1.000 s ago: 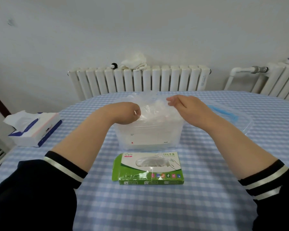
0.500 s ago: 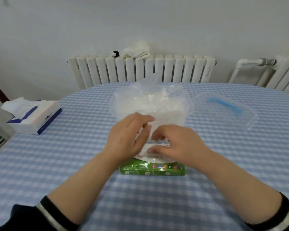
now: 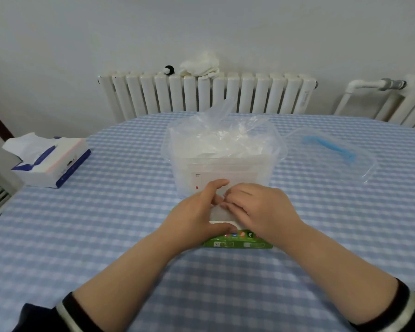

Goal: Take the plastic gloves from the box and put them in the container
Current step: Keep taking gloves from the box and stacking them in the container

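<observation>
Near the table's front edge, the left hand (image 3: 197,212) holds the green glove box (image 3: 237,242) by its left end while the right hand (image 3: 256,209), fingers curled, appears to pinch at its opening. Just beyond stands the clear container (image 3: 223,168), plastic gloves (image 3: 223,137) heaped inside.

Nothing reads clearly. The container (image 3: 222,168) carries a white label (image 3: 199,182) with tiny illegible print and a red dot; the green box (image 3: 237,243) shows coloured icons, unreadable.
</observation>
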Tool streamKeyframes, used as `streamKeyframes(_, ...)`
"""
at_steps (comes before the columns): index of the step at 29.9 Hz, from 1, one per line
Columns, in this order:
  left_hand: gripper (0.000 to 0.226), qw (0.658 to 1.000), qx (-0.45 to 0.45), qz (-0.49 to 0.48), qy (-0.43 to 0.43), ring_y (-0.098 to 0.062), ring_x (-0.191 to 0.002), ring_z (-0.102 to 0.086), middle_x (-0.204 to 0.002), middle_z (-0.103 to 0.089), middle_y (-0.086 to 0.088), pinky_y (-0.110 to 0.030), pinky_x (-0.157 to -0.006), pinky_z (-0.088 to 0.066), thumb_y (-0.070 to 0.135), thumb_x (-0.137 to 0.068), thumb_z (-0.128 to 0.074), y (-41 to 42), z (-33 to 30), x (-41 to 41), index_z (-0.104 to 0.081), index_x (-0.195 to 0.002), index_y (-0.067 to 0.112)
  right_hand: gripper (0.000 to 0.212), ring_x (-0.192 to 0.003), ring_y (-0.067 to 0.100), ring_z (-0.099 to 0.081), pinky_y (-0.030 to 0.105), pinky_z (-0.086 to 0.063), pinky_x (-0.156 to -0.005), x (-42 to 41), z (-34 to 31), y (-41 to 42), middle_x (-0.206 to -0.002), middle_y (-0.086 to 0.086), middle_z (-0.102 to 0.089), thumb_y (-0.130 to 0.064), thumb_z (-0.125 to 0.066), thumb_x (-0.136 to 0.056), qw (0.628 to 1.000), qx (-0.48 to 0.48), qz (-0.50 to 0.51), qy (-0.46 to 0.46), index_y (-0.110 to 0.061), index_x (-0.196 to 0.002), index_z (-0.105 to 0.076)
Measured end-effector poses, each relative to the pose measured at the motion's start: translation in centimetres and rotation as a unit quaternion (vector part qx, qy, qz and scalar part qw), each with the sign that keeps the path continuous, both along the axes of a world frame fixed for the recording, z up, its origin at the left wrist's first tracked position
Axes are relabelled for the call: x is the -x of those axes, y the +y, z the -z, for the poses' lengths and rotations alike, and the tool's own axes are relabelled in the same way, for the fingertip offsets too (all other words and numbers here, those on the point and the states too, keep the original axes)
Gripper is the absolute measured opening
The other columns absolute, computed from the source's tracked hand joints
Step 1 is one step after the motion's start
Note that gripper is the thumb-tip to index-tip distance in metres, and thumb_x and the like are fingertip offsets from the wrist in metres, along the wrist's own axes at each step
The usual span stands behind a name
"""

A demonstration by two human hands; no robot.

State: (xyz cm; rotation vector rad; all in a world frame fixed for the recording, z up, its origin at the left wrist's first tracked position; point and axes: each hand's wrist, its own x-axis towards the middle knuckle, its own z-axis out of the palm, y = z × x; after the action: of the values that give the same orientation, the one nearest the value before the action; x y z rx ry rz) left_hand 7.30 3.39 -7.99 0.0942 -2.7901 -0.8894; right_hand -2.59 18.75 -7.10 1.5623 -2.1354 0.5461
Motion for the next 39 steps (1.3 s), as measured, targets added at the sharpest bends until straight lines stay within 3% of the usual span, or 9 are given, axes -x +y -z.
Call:
streamKeyframes(5, 0.094, 1.000, -0.008, 0.001, -0.015, 0.002, -0.092, -0.056, -0.102, -0.058, 0.026, -0.030, -0.083, -0.051, 0.053, -0.068, -0.080, 0.0, 0.1, -0.1, -0.019, -0.138, 0.047, 0.032, -0.068, 0.005, -0.056, 0.026, -0.047, -0.054, 0.1, -3.3, 0.1, -0.079, -0.012, -0.064, -0.041, -0.046, -0.097, 0.989, 0.127, 0.024, -0.073, -0.021, -0.083, -0.067)
streamKeyframes(9, 0.098, 0.996, -0.079, 0.007, -0.036, 0.005, -0.098, -0.057, -0.106, -0.059, 0.025, -0.022, -0.089, -0.048, 0.046, -0.066, -0.085, -0.4, 0.2, 0.0, -0.023, -0.142, 0.042, 0.021, -0.087, 0.001, -0.056, 0.029, -0.049, -0.077, -0.1, -4.1, 0.5, -0.094, -0.018, -0.063, -0.050, -0.056, -0.088, 0.967, -0.071, 0.040, -0.240, -0.032, -0.094, -0.064)
streamKeyframes(13, 0.095, 0.996, -0.081, 0.020, -0.045, 0.009, -0.099, -0.055, -0.107, -0.054, 0.027, -0.015, -0.086, -0.047, 0.045, -0.067, -0.084, -0.5, 0.0, -0.3, -0.025, -0.141, 0.045, 0.024, -0.088, 0.002, -0.043, 0.017, -0.034, -0.064, -0.5, -1.7, 0.1, -0.102, -0.020, -0.042, -0.041, -0.062, -0.087, 0.969, -0.155, 0.025, -0.190, -0.030, -0.105, -0.051)
streamKeyframes(16, 0.093, 0.996, -0.079, 0.021, -0.044, 0.011, -0.100, -0.053, -0.106, -0.055, 0.029, -0.010, -0.085, -0.044, 0.044, -0.067, -0.085, -0.4, 0.0, -0.3, -0.025, -0.138, 0.048, 0.015, -0.067, 0.006, -0.042, 0.020, -0.029, -0.053, -0.2, -0.9, -0.1, -0.092, -0.014, -0.050, -0.039, -0.056, -0.090, 0.986, -0.107, 0.015, -0.123, -0.025, -0.095, -0.054)
streamKeyframes(20, 0.094, 0.996, -0.075, 0.023, -0.050, 0.010, -0.099, -0.054, -0.108, -0.056, 0.028, -0.008, -0.082, -0.043, 0.043, -0.067, -0.085, -0.5, 0.0, -0.3, -0.023, -0.139, 0.048, 0.037, -0.048, 0.013, -0.050, 0.023, -0.034, -0.038, 0.1, 0.2, -0.3, -0.070, -0.008, -0.059, -0.042, -0.039, -0.092, 1.000, -0.025, 0.014, 0.004, -0.019, -0.075, -0.063)
streamKeyframes(26, 0.094, 0.997, -0.073, 0.015, -0.037, 0.006, -0.095, -0.058, -0.109, -0.057, 0.025, -0.009, -0.076, -0.047, 0.043, -0.068, -0.084, -0.3, -0.2, -0.3, -0.022, -0.138, 0.048, 0.025, -0.086, 0.015, -0.062, 0.024, -0.049, -0.056, 0.2, 0.4, -0.4, -0.095, -0.005, -0.069, -0.026, -0.053, -0.100, 0.989, 0.063, -0.023, 0.129, -0.016, -0.090, -0.074)
streamKeyframes(30, 0.088, 0.997, -0.069, 0.023, -0.026, 0.014, -0.093, -0.056, -0.101, -0.052, 0.034, -0.007, -0.074, -0.047, 0.039, -0.069, -0.085, 0.0, -0.5, -0.3, -0.023, -0.132, 0.048, 0.018, -0.084, 0.017, -0.063, 0.026, -0.050, -0.055, -0.1, 0.0, -0.6, -0.097, -0.003, -0.070, -0.021, -0.060, -0.097, 0.981, 0.125, -0.024, 0.144, -0.013, -0.092, -0.075)
streamKeyframes(34, 0.088, 0.998, -0.049, 0.025, -0.029, 0.004, -0.089, -0.058, -0.102, -0.052, 0.027, -0.005, -0.072, -0.046, 0.042, -0.070, -0.083, 0.2, -0.4, -0.2, -0.025, -0.136, 0.041, 0.015, -0.082, 0.016, -0.066, 0.024, -0.052, -0.059, 0.0, -0.3, -0.4, -0.093, -0.002, -0.071, -0.022, -0.065, -0.094, 0.975, 0.168, -0.027, 0.145, -0.011, -0.093, -0.076)
streamKeyframes(39, 0.087, 0.998, -0.034, 0.025, -0.040, -0.002, -0.100, -0.057, -0.118, -0.057, 0.017, -0.018, -0.083, -0.051, 0.045, -0.071, -0.082, 0.1, -0.3, -0.2, -0.023, -0.136, 0.043, 0.027, -0.076, 0.014, -0.062, 0.016, -0.045, -0.061, -0.2, -0.8, -0.2, -0.082, -0.001, -0.068, -0.029, -0.061, -0.096, 0.975, 0.191, -0.019, 0.114, -0.012, -0.079, -0.074)
